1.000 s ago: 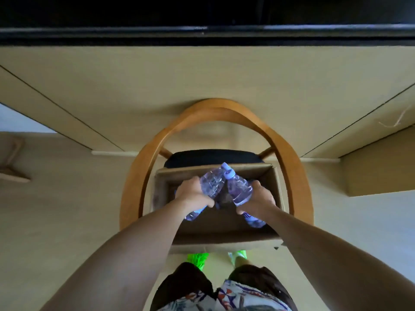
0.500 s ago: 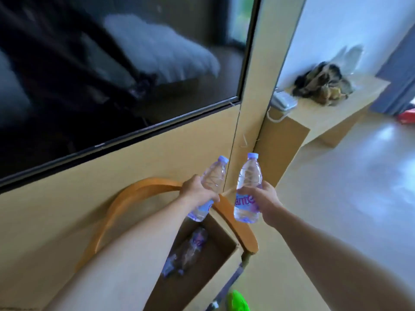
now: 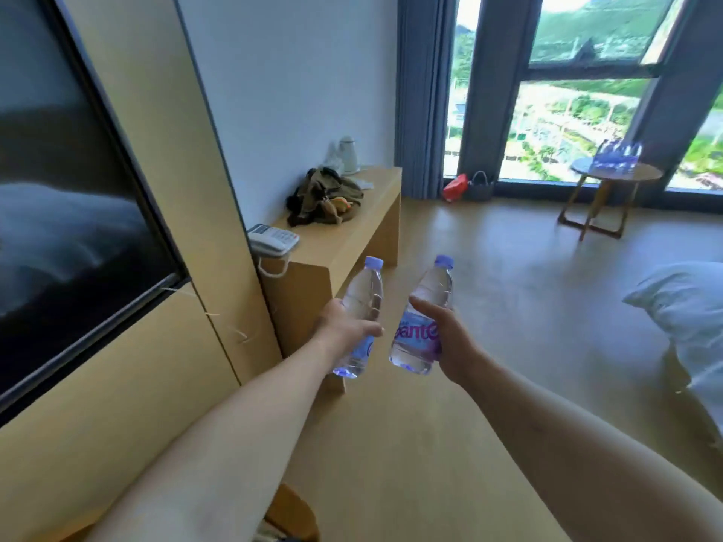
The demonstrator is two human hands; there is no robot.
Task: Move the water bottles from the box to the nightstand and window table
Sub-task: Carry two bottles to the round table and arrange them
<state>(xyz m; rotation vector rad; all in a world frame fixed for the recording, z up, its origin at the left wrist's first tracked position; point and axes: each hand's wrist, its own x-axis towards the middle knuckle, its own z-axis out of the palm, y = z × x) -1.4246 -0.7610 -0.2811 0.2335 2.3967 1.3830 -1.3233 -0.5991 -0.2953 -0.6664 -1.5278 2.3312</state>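
Left hand [image 3: 344, 328]: closed around one water bottle [image 3: 362, 307], cap up, tilted slightly right, held in the air.
Right hand [image 3: 450, 338]: wrapped around a second bottle [image 3: 420, 334] at its label, cap up, just beside the first without touching.
Bottles in hand: two.
Wall table [image 3: 344, 244]: one telephone [image 3: 274, 239], one heap of clothing [image 3: 324, 197], one white kettle [image 3: 349, 154].
Round window table [image 3: 622, 174]: cluster of bottles [image 3: 618, 154], too blurred to count.
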